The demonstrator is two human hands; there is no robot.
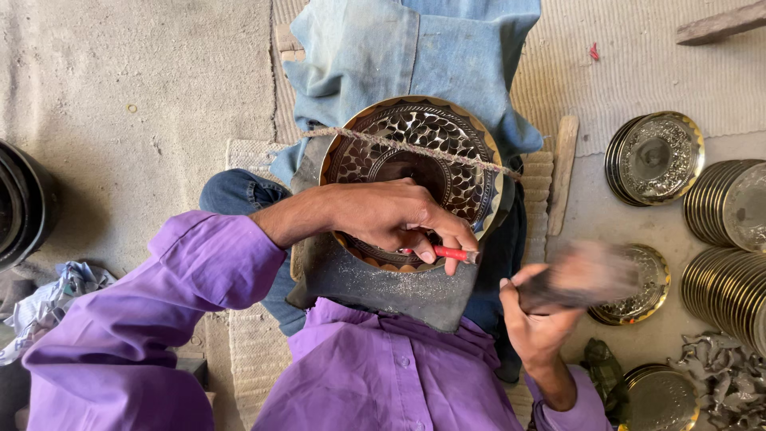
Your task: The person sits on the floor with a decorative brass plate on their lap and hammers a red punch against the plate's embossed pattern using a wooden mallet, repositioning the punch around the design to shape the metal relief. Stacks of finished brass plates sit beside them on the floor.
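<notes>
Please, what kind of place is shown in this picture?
Probably a small metal-craft workshop, worked on the floor. The left hand holds a red chisel on an engraved plate, the right hand swings a hammer, and stacked plates lie nearby.

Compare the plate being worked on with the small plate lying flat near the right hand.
The worked plate is propped on the lap, held by a cord and touched by the left hand with a red tool. The small plate lies flat on the floor, untouched, partly hidden by the right hand's blurred mallet. The worked plate looks larger and darker. Both are round, patterned and gold-rimmed.
</notes>
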